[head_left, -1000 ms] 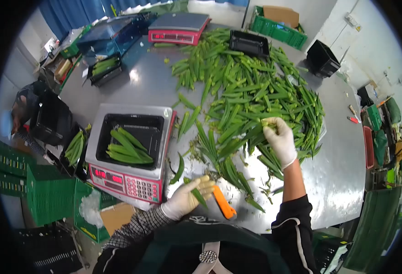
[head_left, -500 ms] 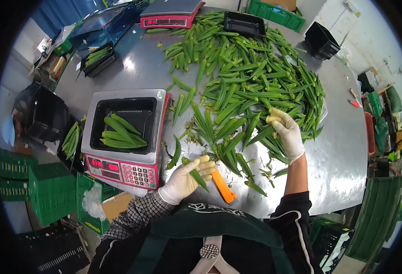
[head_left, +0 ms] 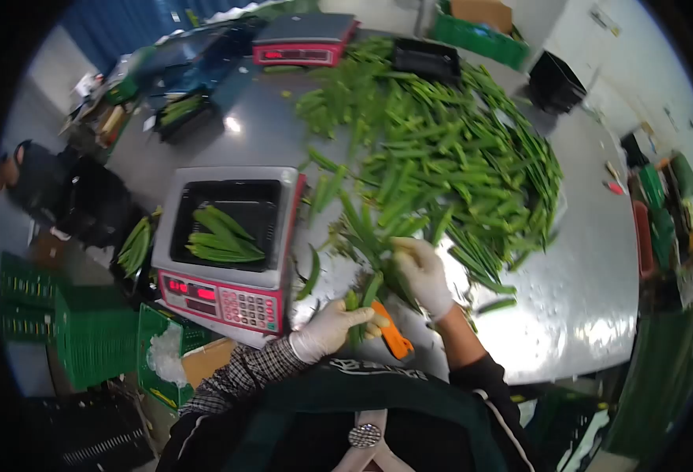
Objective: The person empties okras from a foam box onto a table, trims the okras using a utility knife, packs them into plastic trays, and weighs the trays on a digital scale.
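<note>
My left hand (head_left: 327, 329), in a white glove, is closed around okra pods (head_left: 353, 300) just right of the scale's keypad. My gloved right hand (head_left: 425, 277) has its fingers curled on okra at the near edge of the large okra pile (head_left: 457, 153); blur and the hand hide part of that grip. Under the left fingertips lies an orange-handled tool (head_left: 394, 337), its kind unclear. A red-and-silver digital scale (head_left: 287, 236) carries a black tray (head_left: 264, 208) with several okra pods (head_left: 222, 236) in it. A single curved pod (head_left: 310, 273) lies beside the scale.
Behind stands a second scale (head_left: 303, 53), with a black tray (head_left: 425, 59) on the pile's far side. A black container (head_left: 555, 82) sits at the back right. Green crates (head_left: 95, 334) stack at lower left. Another person (head_left: 36, 185) is at far left.
My right hand has moved left and down from the pile's right side to its near edge. My left hand has shifted slightly right and down, and more pods show at its fingers.
</note>
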Demonstrator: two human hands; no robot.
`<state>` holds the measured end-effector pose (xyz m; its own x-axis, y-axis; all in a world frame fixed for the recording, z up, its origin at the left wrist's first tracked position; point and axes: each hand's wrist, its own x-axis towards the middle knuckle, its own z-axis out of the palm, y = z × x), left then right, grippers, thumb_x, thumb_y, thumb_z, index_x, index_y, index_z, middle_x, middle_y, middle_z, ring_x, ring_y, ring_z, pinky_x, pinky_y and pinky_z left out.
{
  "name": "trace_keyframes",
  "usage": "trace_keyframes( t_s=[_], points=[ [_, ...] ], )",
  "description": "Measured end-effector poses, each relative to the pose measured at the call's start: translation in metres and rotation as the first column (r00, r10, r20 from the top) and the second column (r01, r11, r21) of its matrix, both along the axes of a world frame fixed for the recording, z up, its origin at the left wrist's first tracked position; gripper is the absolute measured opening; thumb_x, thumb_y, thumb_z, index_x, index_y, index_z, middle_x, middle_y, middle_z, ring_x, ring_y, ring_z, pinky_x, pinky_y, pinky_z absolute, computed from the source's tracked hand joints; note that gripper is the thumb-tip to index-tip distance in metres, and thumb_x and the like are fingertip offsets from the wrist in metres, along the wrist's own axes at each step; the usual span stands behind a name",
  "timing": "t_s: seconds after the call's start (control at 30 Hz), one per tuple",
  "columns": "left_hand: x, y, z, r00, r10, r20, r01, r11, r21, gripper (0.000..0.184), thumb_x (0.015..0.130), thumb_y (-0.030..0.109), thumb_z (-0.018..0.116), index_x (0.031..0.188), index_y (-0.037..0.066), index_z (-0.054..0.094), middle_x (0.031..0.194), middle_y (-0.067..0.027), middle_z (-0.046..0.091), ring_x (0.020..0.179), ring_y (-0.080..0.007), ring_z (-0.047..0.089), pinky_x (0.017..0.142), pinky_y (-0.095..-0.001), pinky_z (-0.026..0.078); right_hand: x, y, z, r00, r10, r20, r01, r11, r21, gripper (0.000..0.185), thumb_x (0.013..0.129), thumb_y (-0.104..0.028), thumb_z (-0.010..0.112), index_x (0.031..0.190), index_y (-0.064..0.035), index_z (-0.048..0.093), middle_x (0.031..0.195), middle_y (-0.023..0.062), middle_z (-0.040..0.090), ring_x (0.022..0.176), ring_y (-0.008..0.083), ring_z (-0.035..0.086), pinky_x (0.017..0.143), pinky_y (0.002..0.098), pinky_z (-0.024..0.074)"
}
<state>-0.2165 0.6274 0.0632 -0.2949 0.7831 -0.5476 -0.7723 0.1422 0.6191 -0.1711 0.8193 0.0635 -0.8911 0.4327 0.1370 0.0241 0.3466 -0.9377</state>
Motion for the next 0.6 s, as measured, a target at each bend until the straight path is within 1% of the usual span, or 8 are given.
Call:
trace_keyframes(
  t_s=[0.07,0.1,0.13,0.2,0.37,0.5,0.57,0.6],
  points=[
    [-0.001,-0.006,0.006,0.998,0.055,-0.024,-0.054,0.998,0.032,0.028,0.09,0.007,0.048,0.115,-0.004,0.045,0.1,-0.0196,0.062,0.082,-0.0213,0.061,0.074,-0.0343,0.05,0.005,0.024,-0.005,0.985,-0.162,0.055,0.162,0.987,0.013,0.02,0.08,-0.012,0.059,0.096,-0.0003,0.063,0.086,0.0143,0.062,0.077,0.0224,0.06,0.07,0.0303,0.0469],
    [-0.002,-0.009,0.0,0.995,0.097,-0.015,-0.095,0.99,0.105,0.029,0.089,0.007,0.049,0.117,-0.001,0.045,0.104,-0.0152,0.06,0.083,-0.0195,0.061,0.074,-0.0318,0.05,0.008,0.047,-0.023,0.98,-0.187,-0.072,0.199,0.863,0.465,0.025,0.078,-0.018,0.063,0.094,0.0013,0.063,0.083,0.0151,0.063,0.073,0.0273,0.06,0.068,0.0335,0.0477],
    [0.0,-0.015,-0.017,0.851,0.065,-0.521,0.057,0.975,0.215,0.032,0.085,0.012,0.058,0.116,0.004,0.051,0.094,-0.0057,0.059,0.081,-0.0128,0.06,0.068,-0.0231,0.048,0.014,0.063,-0.046,0.951,-0.292,0.099,0.232,0.891,0.391,0.024,0.08,-0.021,0.066,0.09,0.0006,0.062,0.085,0.0151,0.064,0.07,0.0231,0.06,0.064,0.0331,0.0486],
    [-0.002,-0.01,0.011,0.994,0.098,-0.051,-0.09,0.984,0.153,0.046,0.083,0.015,0.062,0.125,0.006,0.044,0.096,-0.0053,0.057,0.07,-0.0098,0.059,0.057,-0.0205,0.046,0.017,0.084,-0.058,0.852,-0.397,0.341,0.211,0.857,0.47,0.036,0.075,-0.034,0.069,0.078,0.0013,0.061,0.07,0.0143,0.063,0.064,0.0262,0.061,0.063,0.036,0.0479],
    [0.001,-0.007,0.016,0.995,0.061,-0.072,-0.053,0.993,0.108,0.039,0.08,0.016,0.066,0.111,0.002,0.047,0.085,-0.0055,0.057,0.067,-0.0121,0.059,0.053,-0.0226,0.049,0.01,0.103,-0.084,0.851,-0.402,0.339,0.241,0.871,0.429,0.035,0.073,-0.033,0.068,0.074,0.0014,0.061,0.069,0.0188,0.062,0.065,0.0308,0.062,0.063,0.039,0.0471],
    [0.004,-0.016,0.015,0.97,0.239,-0.049,-0.224,0.952,0.21,0.033,0.081,0.014,0.064,0.109,0.005,0.049,0.084,-0.004,0.058,0.07,-0.0111,0.059,0.057,-0.0231,0.05,0.006,0.1,-0.091,0.843,-0.413,0.344,0.313,0.898,0.309,0.028,0.072,-0.026,0.067,0.076,0.0012,0.062,0.065,0.018,0.062,0.063,0.0324,0.061,0.063,0.0392,0.0472],
    [0.005,-0.022,0.009,0.962,0.262,-0.07,-0.245,0.95,0.194,0.031,0.082,0.013,0.062,0.109,0.006,0.05,0.084,-0.0031,0.058,0.071,-0.0111,0.06,0.058,-0.0232,0.05,-0.001,0.079,-0.085,0.884,-0.444,0.144,0.265,0.731,0.629,0.031,0.075,-0.027,0.068,0.071,0.0033,0.059,0.057,0.0136,0.059,0.05,0.0219,0.056,0.051,0.0343,0.0441],
    [0.006,-0.024,0.006,0.964,0.263,-0.035,-0.252,0.948,0.193,0.029,0.083,0.012,0.06,0.109,0.006,0.049,0.085,-0.004,0.06,0.071,-0.0116,0.06,0.059,-0.0228,0.05,-0.004,0.098,-0.106,0.891,-0.415,0.183,0.223,0.751,0.621,0.03,0.076,-0.026,0.067,0.073,0.0026,0.06,0.057,0.0109,0.059,0.049,0.0194,0.054,0.05,0.0333,0.0437]
  ],
)
